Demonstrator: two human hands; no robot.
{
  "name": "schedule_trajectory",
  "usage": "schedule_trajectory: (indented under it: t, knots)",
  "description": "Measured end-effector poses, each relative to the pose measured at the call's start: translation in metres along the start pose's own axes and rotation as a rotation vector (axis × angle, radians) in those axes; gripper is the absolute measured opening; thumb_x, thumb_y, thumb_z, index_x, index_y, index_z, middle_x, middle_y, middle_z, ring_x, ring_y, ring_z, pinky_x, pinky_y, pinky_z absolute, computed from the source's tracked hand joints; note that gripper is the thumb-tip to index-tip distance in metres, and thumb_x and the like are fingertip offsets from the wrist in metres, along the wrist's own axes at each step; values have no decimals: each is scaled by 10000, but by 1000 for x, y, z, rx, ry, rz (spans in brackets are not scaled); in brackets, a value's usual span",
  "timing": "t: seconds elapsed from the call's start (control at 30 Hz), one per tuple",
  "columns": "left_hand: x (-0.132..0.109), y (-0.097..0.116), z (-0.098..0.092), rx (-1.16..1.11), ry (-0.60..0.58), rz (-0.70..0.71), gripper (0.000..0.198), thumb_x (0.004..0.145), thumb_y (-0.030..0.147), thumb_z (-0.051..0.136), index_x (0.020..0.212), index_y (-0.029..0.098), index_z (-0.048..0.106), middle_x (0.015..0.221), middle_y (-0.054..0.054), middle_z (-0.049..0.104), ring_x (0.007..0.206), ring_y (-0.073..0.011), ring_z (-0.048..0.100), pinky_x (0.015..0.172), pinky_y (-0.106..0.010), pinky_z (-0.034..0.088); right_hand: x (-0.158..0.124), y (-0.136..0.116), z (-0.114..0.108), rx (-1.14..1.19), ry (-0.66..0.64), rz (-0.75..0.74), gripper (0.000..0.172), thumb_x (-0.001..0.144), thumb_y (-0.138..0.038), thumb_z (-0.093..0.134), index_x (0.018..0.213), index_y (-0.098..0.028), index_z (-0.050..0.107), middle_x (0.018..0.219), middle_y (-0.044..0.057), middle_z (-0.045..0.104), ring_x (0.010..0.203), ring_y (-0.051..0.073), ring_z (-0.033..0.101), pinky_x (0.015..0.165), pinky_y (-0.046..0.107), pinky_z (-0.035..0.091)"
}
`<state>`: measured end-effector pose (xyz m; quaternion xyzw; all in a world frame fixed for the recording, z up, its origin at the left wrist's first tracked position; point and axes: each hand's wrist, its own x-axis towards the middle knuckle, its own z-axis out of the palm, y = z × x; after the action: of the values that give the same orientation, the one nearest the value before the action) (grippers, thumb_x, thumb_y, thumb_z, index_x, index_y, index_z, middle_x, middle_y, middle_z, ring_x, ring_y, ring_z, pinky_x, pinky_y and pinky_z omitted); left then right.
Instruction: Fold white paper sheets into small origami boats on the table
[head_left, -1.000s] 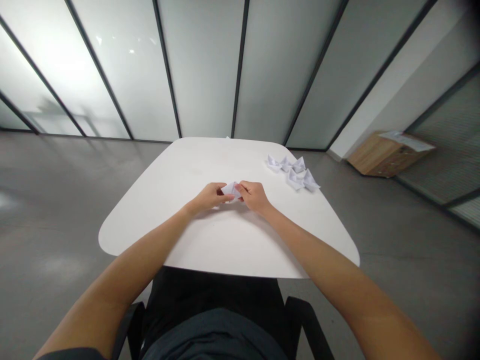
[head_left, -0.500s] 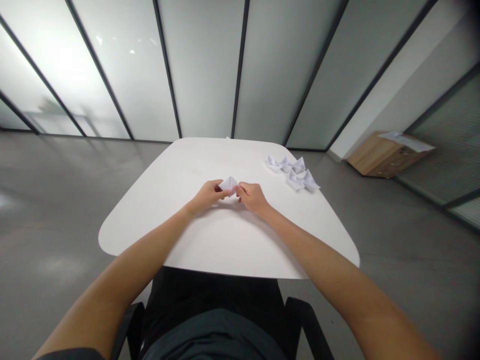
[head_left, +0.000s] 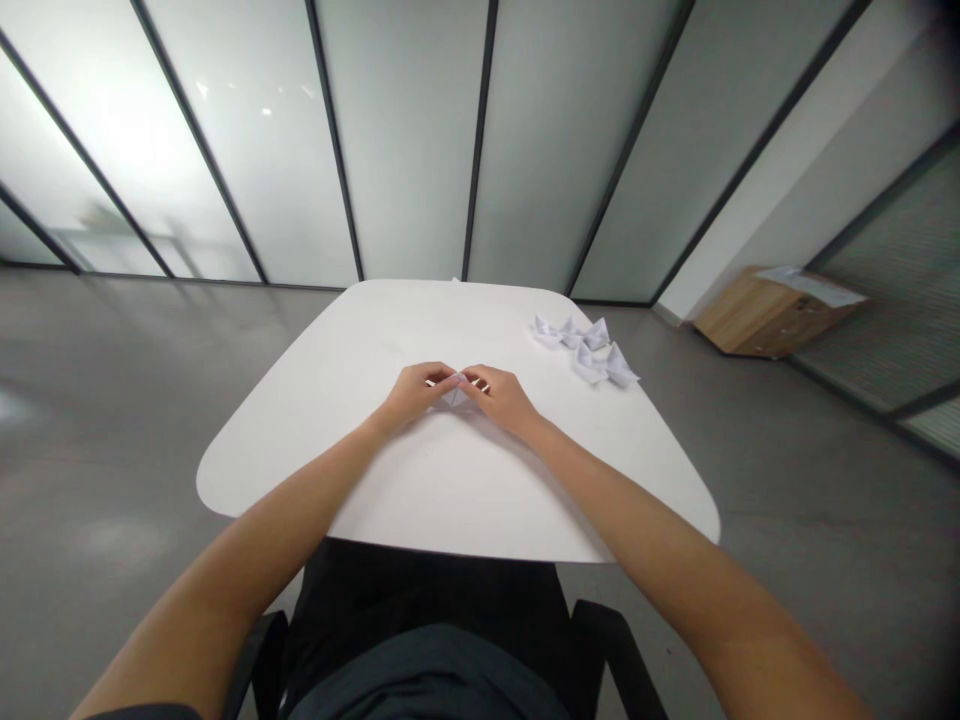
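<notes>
A small piece of folded white paper (head_left: 456, 397) is pinched between my two hands over the middle of the table. My left hand (head_left: 420, 388) grips its left side, thumb and fingers closed at the upper edge. From the right, my right hand (head_left: 495, 392) pinches the same upper edge, its thumb tip close to the left thumb. Most of the paper is hidden by the fingers; a pointed lower part shows beneath the thumbs. Off to the right, several folded white paper boats (head_left: 589, 350) sit in a cluster.
The white table (head_left: 442, 490) has rounded corners. A black chair's armrests (head_left: 600, 620) flank my lap. Frosted glass panels (head_left: 409, 140) stand behind the table. On the floor at the right is a wooden cabinet (head_left: 757, 315) with papers on top.
Both hands have shifted on the folded paper, and the thumbs have come together at its top. Less of the paper shows now. The boats on the right have stayed put.
</notes>
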<state>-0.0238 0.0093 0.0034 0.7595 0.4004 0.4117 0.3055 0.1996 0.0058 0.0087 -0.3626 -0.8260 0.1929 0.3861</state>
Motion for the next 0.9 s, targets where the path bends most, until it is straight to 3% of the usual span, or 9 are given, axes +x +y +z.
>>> schedule_trajectory:
  t: [0.13,0.4,0.7,0.9]
  knots:
    - [0,1,3,-38,42,6,398,944,558,688,1138,217,758,993,-44,790,831,-175,717,754,-280,582,0,-2,0,35,62,-37,334,1033,-501,620,1222,-254,743,1108,64,788,889,213,729,779,319,581]
    - [0,3,1,-9,86,-35,352,941,539,691,962,194,764,908,-45,773,790,-169,707,719,-275,590,0,3,3,-48,89,-62,226,1029,-351,626,1159,-269,792,1128,51,813,945,230,754,908,359,569]
    - [0,6,1,-17,96,-41,331,933,513,691,943,191,764,931,-67,779,834,-195,708,773,-312,585,1,-1,2,17,87,60,179,985,-378,657,1077,-278,774,1028,39,814,945,257,772,892,377,570]
    - [1,10,-1,16,105,-19,285,928,462,689,931,190,771,922,-56,785,855,-198,708,858,-332,559,0,-3,3,83,114,97,141,943,-367,659,974,-247,726,889,14,785,801,218,762,768,332,573]
